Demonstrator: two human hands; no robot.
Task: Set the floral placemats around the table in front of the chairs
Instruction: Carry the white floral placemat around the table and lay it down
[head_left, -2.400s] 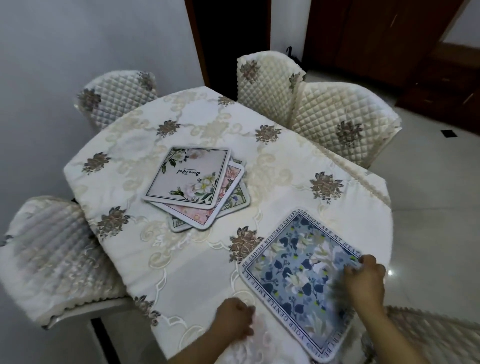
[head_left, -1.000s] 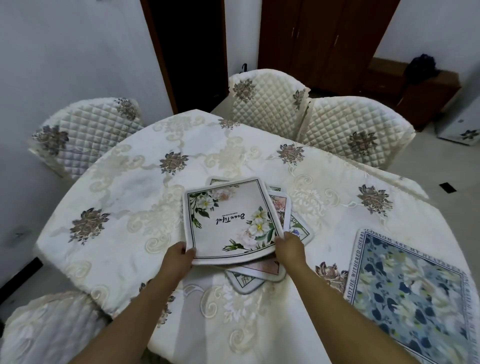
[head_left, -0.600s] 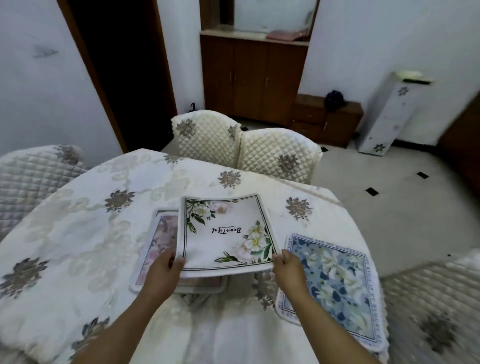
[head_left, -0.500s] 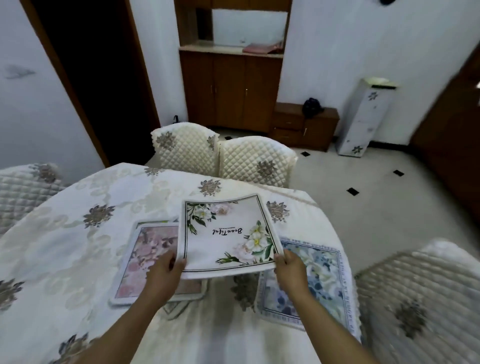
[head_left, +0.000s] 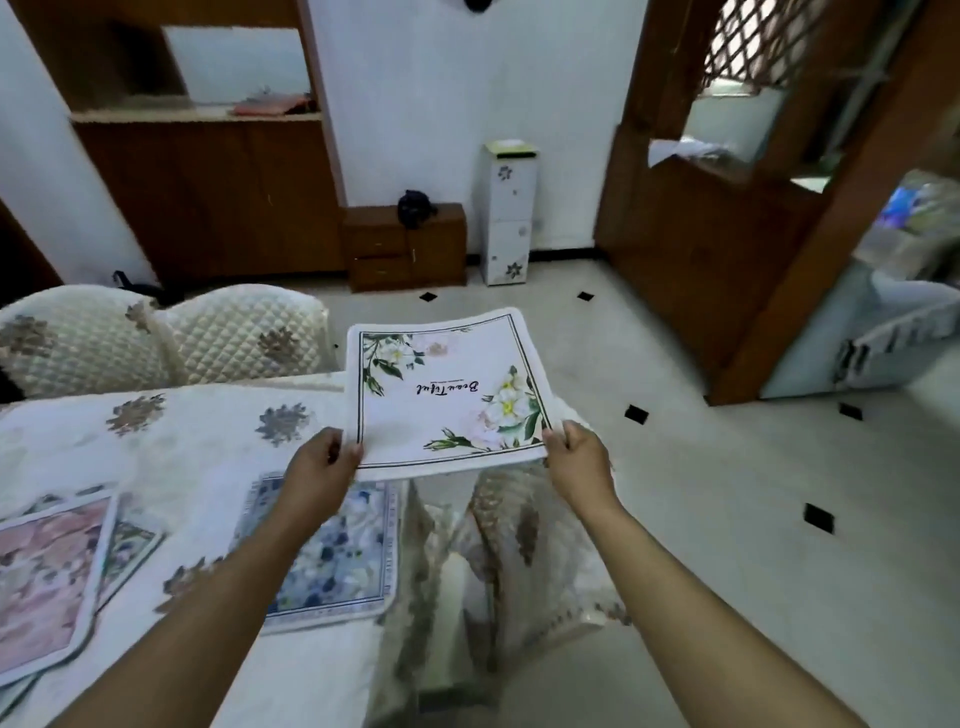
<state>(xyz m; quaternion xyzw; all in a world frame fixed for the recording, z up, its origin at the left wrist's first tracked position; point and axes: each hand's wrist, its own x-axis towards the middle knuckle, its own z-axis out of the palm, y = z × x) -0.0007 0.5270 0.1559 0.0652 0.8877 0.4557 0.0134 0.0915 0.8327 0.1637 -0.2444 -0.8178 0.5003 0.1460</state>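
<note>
Held mat: white square placemat with green-and-cream flower corners and a black script word (head_left: 441, 395), level in the air, near edge towards the body, far edge bowed upward.
Left hand (head_left: 319, 467): clamped on the near left corner, thumb on top.
Right hand (head_left: 579, 457): clamped on the near right corner, thumb on top; both hands equally near, one per corner.
Position against the counter: mat mostly past the right-hand edge of the cream embroidered cloth-covered counter (head_left: 208, 431), over the tiled floor and the padded chair back below (head_left: 519, 525); only its left part overlaps the cloth.
Deciding relation: free counter space lies to the left of the hands and lower, so a judged need to carry the mat leftward and down before release.
Already laid: blue floral placemat with a lettered border (head_left: 337, 551), flat by the counter edge, under the left forearm.
Waiting stack: pink floral placemat (head_left: 47, 566) on top, a greenish one peeking out beneath, at far left.
Far chairs: two quilted cream chair backs (head_left: 156, 338) beyond the counter; no mat visible before them.
Containers: none in play.
</note>
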